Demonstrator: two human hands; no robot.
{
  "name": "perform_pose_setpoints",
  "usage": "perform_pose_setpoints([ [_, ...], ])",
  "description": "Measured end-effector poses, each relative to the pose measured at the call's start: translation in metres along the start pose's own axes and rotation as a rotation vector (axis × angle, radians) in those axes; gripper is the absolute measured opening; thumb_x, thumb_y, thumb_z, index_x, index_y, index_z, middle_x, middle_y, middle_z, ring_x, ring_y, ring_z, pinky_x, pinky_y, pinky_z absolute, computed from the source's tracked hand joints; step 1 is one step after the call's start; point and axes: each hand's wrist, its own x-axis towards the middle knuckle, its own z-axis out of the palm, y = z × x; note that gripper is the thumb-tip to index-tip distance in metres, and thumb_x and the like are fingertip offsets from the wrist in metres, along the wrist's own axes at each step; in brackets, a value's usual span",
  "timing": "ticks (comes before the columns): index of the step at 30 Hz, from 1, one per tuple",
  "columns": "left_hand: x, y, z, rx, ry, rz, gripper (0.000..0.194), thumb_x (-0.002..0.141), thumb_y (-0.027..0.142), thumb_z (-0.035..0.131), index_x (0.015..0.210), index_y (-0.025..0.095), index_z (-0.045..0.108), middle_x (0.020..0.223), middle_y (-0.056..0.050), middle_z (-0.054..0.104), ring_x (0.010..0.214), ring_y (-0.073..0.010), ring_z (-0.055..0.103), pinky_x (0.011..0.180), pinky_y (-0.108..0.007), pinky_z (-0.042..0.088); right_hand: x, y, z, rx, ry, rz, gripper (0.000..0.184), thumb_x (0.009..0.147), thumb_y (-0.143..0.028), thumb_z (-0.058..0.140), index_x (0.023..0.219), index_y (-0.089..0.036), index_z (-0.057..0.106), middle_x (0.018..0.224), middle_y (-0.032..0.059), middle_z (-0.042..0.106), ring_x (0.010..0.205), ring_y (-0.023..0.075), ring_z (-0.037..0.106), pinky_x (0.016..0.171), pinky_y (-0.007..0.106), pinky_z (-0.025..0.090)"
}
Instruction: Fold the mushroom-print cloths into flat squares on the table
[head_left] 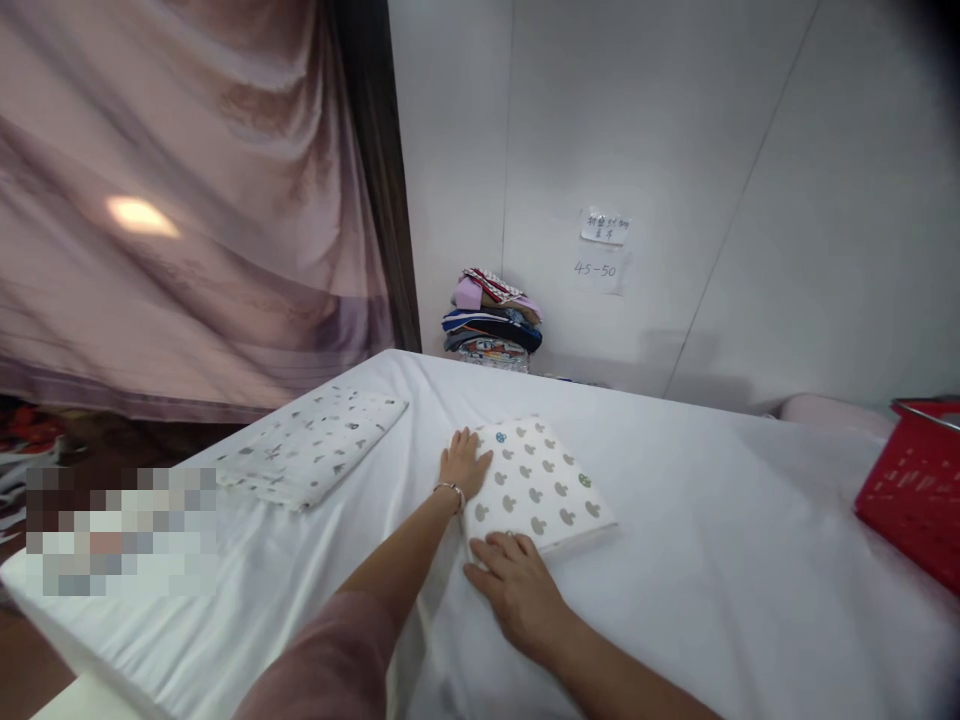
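A folded white cloth [536,480] with grey mushroom-like shapes lies flat on the white-covered table in front of me. My left hand [463,465], a bracelet at its wrist, rests on the cloth's left edge with the fingers spread. At the near left corner my right hand [517,590] lies with its fingertips on the cloth's edge, fingers stretched and slightly bent. Neither hand grips anything that I can see. A second folded white cloth [319,445] with small dark prints lies to the left, apart from both hands.
The white sheet on the table [720,560] has soft wrinkles. A red basket [915,490] stands at the right edge. Beyond the far edge rises a stack of folded fabrics [493,318] by the wall. A pink curtain [187,200] hangs at left. Paper notes [604,230] are on the wall.
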Motion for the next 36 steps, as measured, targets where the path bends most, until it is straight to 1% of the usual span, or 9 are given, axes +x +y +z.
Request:
perform_pose_setpoints([
  [8,0.002,-0.012,0.008,-0.104,0.059,0.040,0.055,0.085,0.043,0.035,0.132,0.015,0.033,0.145,-0.009,0.018,0.134,-0.0230,0.009,0.106,-0.042,0.018,0.006,-0.008,-0.028,0.134,-0.098,0.051,0.024,0.080,-0.022,0.051,0.103,-0.028,0.056,0.113,-0.0013,0.058,0.111,0.0185,0.043,0.087,0.035,0.034],
  [10,0.003,-0.014,0.010,-0.116,0.067,0.053,0.053,0.085,0.041,0.037,0.131,0.014,0.035,0.144,-0.010,0.020,0.134,-0.0231,0.009,0.106,-0.040,0.018,0.019,0.001,-0.040,0.171,-0.063,0.046,0.024,0.081,-0.020,0.049,0.102,-0.028,0.057,0.108,-0.0018,0.059,0.108,0.0158,0.046,0.086,0.031,0.037],
  [13,0.005,-0.016,0.014,-0.132,0.093,0.083,0.051,0.084,0.037,0.039,0.130,0.015,0.036,0.144,-0.010,0.023,0.134,-0.0229,0.009,0.107,-0.039,0.017,0.039,0.026,-0.051,0.129,0.031,0.114,0.031,0.083,-0.019,0.045,0.112,-0.025,0.053,0.123,0.0025,0.051,0.117,0.0167,0.040,0.093,0.032,0.035],
  [18,0.006,-0.020,0.017,-0.161,0.115,0.114,0.049,0.084,0.035,0.039,0.129,0.015,0.037,0.143,-0.009,0.024,0.134,-0.0237,0.010,0.108,-0.041,0.017,0.046,0.062,-0.029,0.054,-0.171,0.339,0.047,0.085,-0.036,0.044,0.129,-0.020,0.040,0.141,0.0109,0.029,0.130,0.0275,0.019,0.101,0.050,0.020],
  [21,0.006,-0.022,0.018,-0.170,0.110,0.114,0.050,0.085,0.035,0.038,0.130,0.014,0.037,0.143,-0.010,0.023,0.134,-0.0235,0.009,0.109,-0.040,0.016,0.040,0.070,-0.012,0.097,-0.279,0.386,0.050,0.087,-0.041,0.040,0.132,-0.021,0.035,0.142,0.0107,0.027,0.131,0.0267,0.018,0.102,0.051,0.016],
  [25,0.005,-0.021,0.018,-0.200,0.115,0.099,0.050,0.086,0.037,0.037,0.130,0.014,0.037,0.144,-0.009,0.021,0.134,-0.0230,0.009,0.109,-0.039,0.017,0.038,0.090,-0.018,0.162,-0.240,0.425,0.044,0.085,-0.041,0.042,0.125,-0.023,0.045,0.140,0.0085,0.031,0.130,0.0261,0.021,0.102,0.047,0.019],
  [29,0.001,-0.018,0.016,-0.202,0.149,0.047,0.050,0.085,0.038,0.038,0.130,0.017,0.036,0.146,-0.007,0.016,0.134,-0.0241,0.007,0.108,-0.039,0.018,0.037,0.129,-0.034,0.160,-0.107,0.716,0.048,0.084,-0.039,0.041,0.128,-0.018,0.042,0.138,0.0099,0.034,0.128,0.0252,0.027,0.101,0.041,0.023],
  [32,-0.002,-0.015,0.015,-0.177,0.197,-0.050,0.058,0.084,0.041,0.038,0.133,0.010,0.029,0.146,-0.013,0.013,0.133,-0.0256,0.009,0.107,-0.038,0.019,0.035,0.152,-0.037,0.290,-0.167,0.915,0.063,0.081,-0.045,0.044,0.136,-0.016,0.029,0.137,0.0115,0.036,0.124,0.0257,0.034,0.098,0.038,0.030],
  [36,-0.006,-0.010,0.011,-0.153,0.202,-0.169,0.068,0.083,0.046,0.039,0.134,0.005,0.023,0.143,-0.019,0.018,0.131,-0.0268,0.020,0.104,-0.037,0.023,0.030,0.160,-0.036,0.376,-0.221,1.021,0.080,0.074,-0.051,0.052,0.138,-0.013,0.022,0.136,0.0143,0.035,0.122,0.0285,0.037,0.096,0.037,0.033],
])
